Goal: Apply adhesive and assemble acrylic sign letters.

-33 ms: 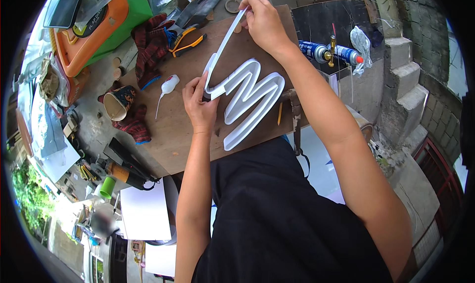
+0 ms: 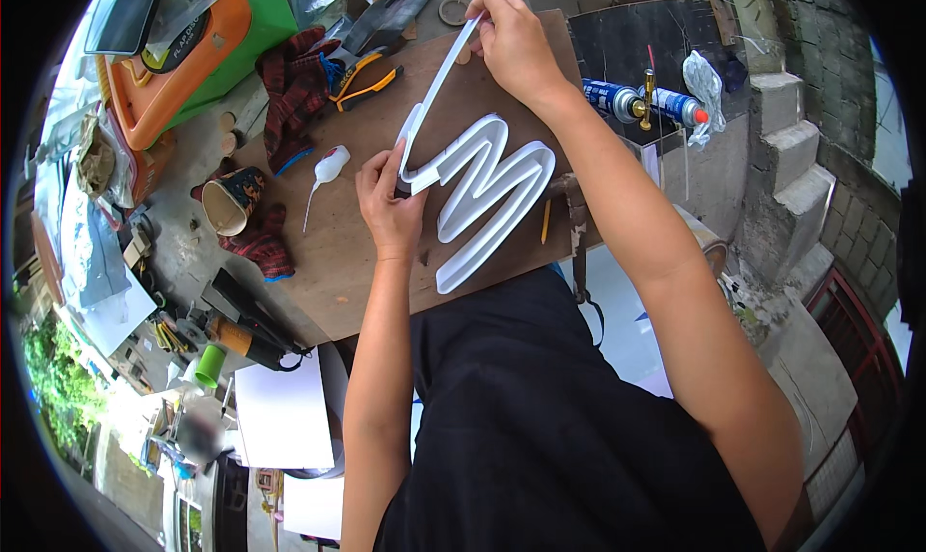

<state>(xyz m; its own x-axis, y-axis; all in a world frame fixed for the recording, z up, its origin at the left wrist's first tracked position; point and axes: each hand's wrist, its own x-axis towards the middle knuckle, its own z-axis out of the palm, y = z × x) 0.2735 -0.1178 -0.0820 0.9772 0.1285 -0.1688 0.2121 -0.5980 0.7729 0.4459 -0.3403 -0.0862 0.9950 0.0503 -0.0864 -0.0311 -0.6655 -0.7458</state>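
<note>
A white zigzag letter-like piece (image 2: pixel 490 234) with raised side walls lies on the brown board (image 2: pixel 333 258). My left hand (image 2: pixel 391 200) is closed on the piece's far left end, thumb and fingers pinching the wall where a long white strip (image 2: pixel 446 71) joins it. The strip slants up and away to the right. Near its far end, my right hand (image 2: pixel 516 45) pinches it between thumb and fingers, above the board. Something dark shows under my left palm, too hidden to name. Left of that hand lies a small white squeeze bottle (image 2: pixel 331 165) with a thin nozzle.
Orange-handled pliers (image 2: pixel 370 87) and dark red gloves (image 2: pixel 289 103) lie at the board's far left. A paper cup (image 2: pixel 231 205) rests tipped on another glove. Blue gas canisters (image 2: pixel 613 99) with a brass torch head lie to the right. A yellow pencil (image 2: pixel 545 222) sits near the front edge.
</note>
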